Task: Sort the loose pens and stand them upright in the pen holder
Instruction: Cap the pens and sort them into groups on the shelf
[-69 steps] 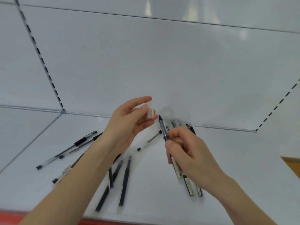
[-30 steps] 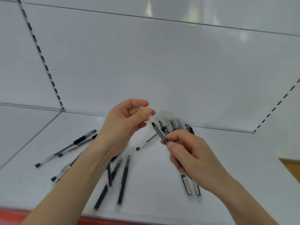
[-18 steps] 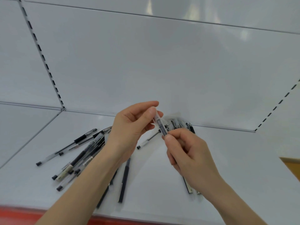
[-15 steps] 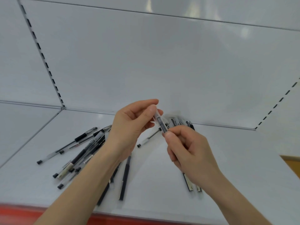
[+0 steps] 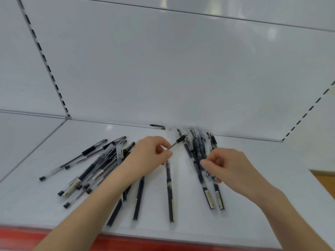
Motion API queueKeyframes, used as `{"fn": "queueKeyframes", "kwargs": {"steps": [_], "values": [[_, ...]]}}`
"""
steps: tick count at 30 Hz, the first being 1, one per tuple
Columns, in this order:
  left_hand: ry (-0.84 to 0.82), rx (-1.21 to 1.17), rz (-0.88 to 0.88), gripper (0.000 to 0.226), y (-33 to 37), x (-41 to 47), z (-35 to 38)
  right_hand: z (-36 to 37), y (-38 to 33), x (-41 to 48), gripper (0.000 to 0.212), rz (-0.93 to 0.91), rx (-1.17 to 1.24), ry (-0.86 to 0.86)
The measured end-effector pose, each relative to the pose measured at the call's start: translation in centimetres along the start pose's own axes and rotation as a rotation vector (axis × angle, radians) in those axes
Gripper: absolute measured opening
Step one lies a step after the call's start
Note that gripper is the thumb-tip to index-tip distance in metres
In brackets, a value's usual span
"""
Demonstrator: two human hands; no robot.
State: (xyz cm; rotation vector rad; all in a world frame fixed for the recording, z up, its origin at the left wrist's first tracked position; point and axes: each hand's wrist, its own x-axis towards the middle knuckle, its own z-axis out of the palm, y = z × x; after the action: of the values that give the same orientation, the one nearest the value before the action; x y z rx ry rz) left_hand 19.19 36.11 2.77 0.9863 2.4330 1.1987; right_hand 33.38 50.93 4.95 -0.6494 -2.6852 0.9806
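Observation:
Loose pens lie across a white shelf [image 5: 253, 205]. My left hand [image 5: 150, 156] pinches a thin clear pen with a black grip [image 5: 178, 140], whose tip points up and to the right. My right hand [image 5: 230, 167] rests on a fan of dark pens [image 5: 197, 147] at the back right, thumb and fingers closed on one of them. A single dark pen [image 5: 169, 189] lies between my hands. A heap of clear and black pens [image 5: 94, 165] lies left of my left forearm. No pen holder is in view.
Two more dark pens [image 5: 138, 196] lie near the shelf's red front edge [image 5: 126, 241], partly under my left forearm. One small pen [image 5: 157, 126] lies against the white back panel. A slotted upright [image 5: 45, 62] runs up the back left.
Both hands have dropped from chest height to the shelf. The dark pen and clear cap they were joining are out of my hands; a dark pen now lies between them. My left hand pinches a thin pen.

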Motion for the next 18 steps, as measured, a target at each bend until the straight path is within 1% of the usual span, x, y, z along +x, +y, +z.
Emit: {"fn": "queueKeyframes", "kwargs": {"steps": [3,6,10,13,18], "values": [[-0.018,0.153,0.036,0.011,-0.1,-0.1,0.4,0.8,0.0,-0.5,0.021,0.004,-0.171,-0.093],[-0.059,0.294,0.052,0.013,-0.4,-0.3,0.6,1.6,-0.3,-0.9,0.026,-0.002,-0.323,-0.138],[-0.061,0.396,0.086,0.017,-0.4,-0.2,0.6,2.3,-0.6,-1.2,0.03,0.025,-0.402,-0.168],[-0.111,0.423,0.195,0.021,0.4,0.2,0.8,2.2,-0.3,-1.2,0.025,0.016,-0.375,-0.16],[-0.337,0.518,0.424,0.03,1.7,1.2,2.1,0.6,0.0,-2.1,0.011,0.087,-0.141,-0.131]]}}
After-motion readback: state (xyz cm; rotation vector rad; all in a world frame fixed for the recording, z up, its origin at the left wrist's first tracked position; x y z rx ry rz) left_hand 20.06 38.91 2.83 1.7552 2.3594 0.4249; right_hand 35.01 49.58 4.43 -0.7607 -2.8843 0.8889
